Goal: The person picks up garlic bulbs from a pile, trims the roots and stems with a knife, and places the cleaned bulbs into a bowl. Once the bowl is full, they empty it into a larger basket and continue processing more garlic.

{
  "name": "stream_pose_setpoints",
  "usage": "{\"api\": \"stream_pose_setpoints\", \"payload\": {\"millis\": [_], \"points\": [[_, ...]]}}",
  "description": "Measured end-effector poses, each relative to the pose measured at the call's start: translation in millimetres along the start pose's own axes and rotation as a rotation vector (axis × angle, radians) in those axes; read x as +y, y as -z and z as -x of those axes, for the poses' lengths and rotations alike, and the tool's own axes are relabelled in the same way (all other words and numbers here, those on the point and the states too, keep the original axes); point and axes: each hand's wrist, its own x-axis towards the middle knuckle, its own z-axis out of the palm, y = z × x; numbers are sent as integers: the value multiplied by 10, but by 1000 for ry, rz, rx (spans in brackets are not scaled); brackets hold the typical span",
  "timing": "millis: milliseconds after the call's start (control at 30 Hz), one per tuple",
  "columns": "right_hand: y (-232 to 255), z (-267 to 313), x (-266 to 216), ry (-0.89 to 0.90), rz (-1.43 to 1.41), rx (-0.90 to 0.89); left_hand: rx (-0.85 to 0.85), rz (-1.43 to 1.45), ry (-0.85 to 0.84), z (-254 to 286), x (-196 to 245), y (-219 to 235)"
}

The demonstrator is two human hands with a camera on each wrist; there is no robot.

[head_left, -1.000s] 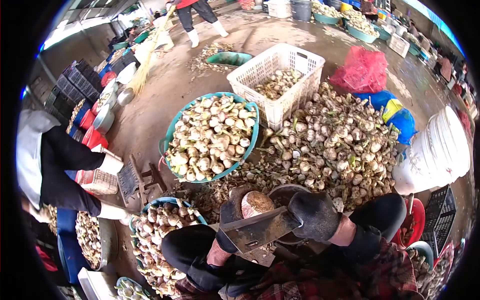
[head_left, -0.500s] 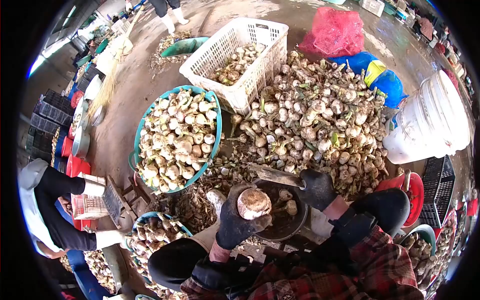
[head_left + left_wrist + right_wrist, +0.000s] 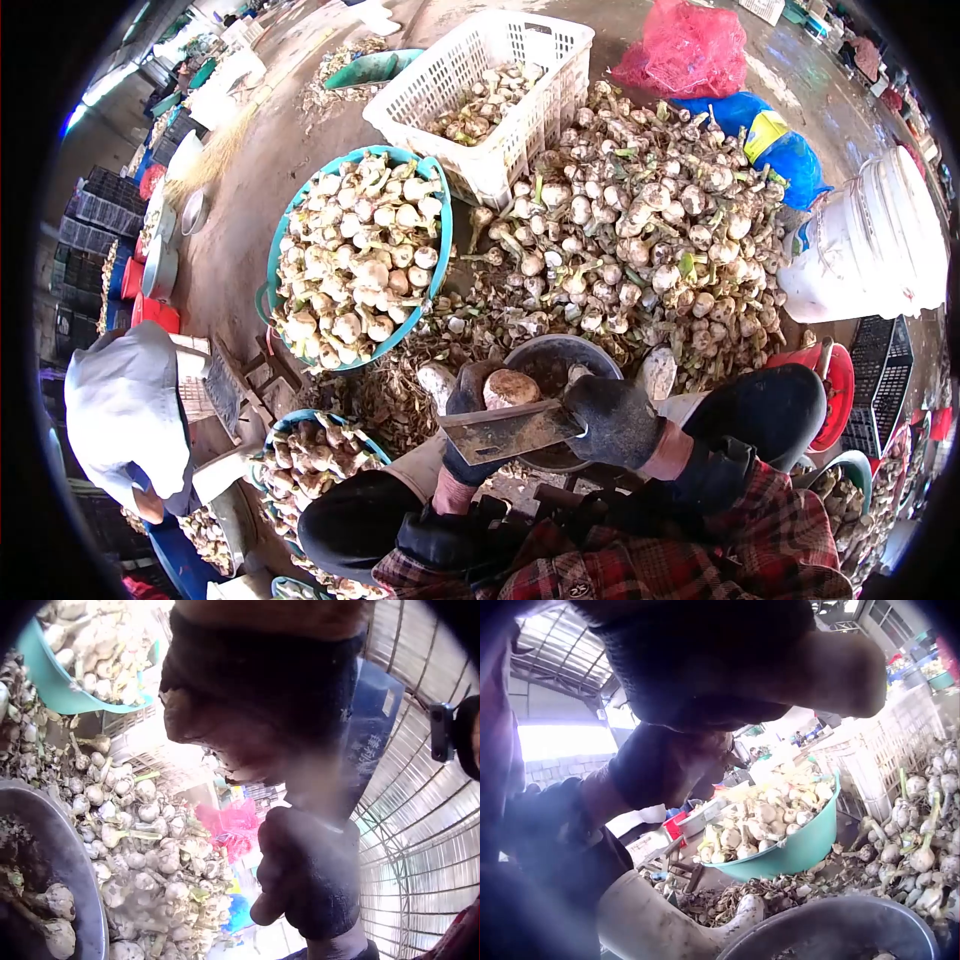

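Note:
My gloved left hand grips a large pale garlic bulb with a brown, flat-looking face turned up. The gloved right hand holds a cleaver by its handle. Its broad, stained blade lies across the near side of the bulb, overlapping part of the left hand in the head view. Dark markings show on the blade in the left wrist view. Beneath both hands stands a dark basin, with a few stemmed bulbs inside.
A heap of garlic spreads ahead, beside a white crate and a teal tub of trimmed bulbs. White buckets and a red bucket stand right. Another person bends at the left.
The cleaver swung away from the bulb toward the heap, then came back across it. Meanwhile the left hand tipped the bulb's brown face up, then drew back behind the blade. The head view shifted.

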Motion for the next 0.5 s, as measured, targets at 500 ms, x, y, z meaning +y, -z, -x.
{"api": "stream_pose_setpoints", "payload": {"millis": [500], "points": [[-364, 141, 450, 163, -24, 144, -163, -70, -55, 70, -1, -82]]}}
